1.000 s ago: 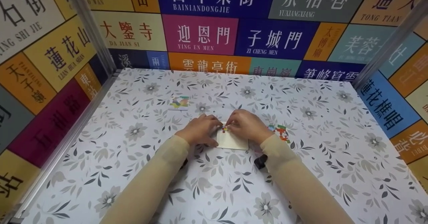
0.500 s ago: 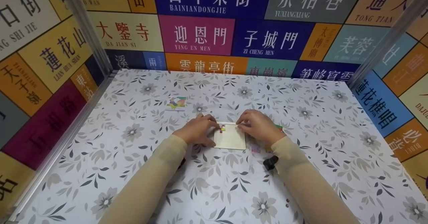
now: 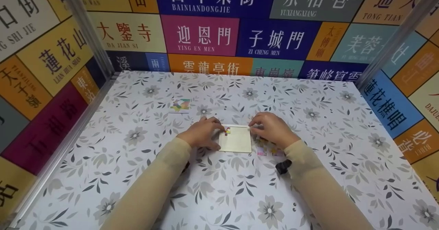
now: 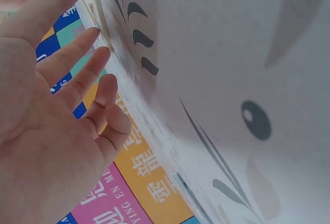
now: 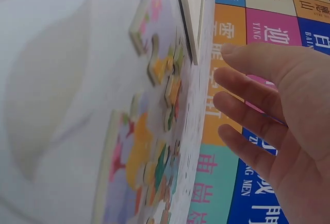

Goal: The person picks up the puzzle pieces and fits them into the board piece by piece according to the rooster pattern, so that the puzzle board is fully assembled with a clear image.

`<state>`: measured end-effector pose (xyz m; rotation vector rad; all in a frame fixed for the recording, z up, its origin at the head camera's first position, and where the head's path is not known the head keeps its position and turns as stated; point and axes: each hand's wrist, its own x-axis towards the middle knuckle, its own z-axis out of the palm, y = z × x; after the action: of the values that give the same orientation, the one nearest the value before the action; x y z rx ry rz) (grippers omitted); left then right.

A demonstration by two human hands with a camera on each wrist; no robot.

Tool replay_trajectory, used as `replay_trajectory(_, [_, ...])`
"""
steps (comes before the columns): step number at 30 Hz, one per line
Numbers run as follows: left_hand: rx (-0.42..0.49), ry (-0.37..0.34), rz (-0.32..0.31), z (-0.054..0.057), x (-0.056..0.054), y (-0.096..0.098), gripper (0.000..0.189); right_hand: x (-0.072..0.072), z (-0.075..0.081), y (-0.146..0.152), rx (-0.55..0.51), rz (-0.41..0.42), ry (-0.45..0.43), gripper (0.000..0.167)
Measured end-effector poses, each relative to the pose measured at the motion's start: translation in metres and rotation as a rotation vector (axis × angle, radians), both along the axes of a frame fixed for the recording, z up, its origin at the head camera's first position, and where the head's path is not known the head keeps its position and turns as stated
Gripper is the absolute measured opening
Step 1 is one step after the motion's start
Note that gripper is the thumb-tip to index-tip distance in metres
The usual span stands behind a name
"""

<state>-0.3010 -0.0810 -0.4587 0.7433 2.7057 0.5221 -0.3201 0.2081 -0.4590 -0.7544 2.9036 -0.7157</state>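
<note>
A small cream-coloured puzzle board lies flat on the table, with one colourful jigsaw piece in its far left corner. My left hand rests along the board's left side, a fingertip right at that piece and the thumb near the front left corner. In the left wrist view its fingers are extended or loosely bent. Beside the far right corner of the board is my right hand. The right wrist view shows its fingers relaxed, holding nothing. Loose jigsaw pieces lie below it, partly hidden from the head view.
A small colourful picture piece lies farther back on the left. The table wears a white cloth with grey leaves and flowers. Panels with large printed characters rise behind and at both sides.
My right hand has drawn away from the jigsaw piece in the corner, moving right to beyond the board's edge. The piece stays on the board. The left hand has barely moved.
</note>
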Motion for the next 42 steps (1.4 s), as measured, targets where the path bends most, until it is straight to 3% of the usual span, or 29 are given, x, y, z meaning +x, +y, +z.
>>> replay_trajectory(10, [0.01,-0.011,0.009,0.002,0.001,0.0,0.06,0.004,-0.002,0.015,0.017,-0.022,0.017,0.016])
replay_trajectory(17, [0.011,0.016,-0.028,0.001,0.001,0.0,0.062,0.004,-0.003,0.029,0.031,-0.025,0.039,0.015])
replay_trajectory(42, [0.006,-0.027,0.002,0.004,0.002,0.001,0.06,0.004,-0.001,0.062,0.088,-0.087,0.006,0.017])
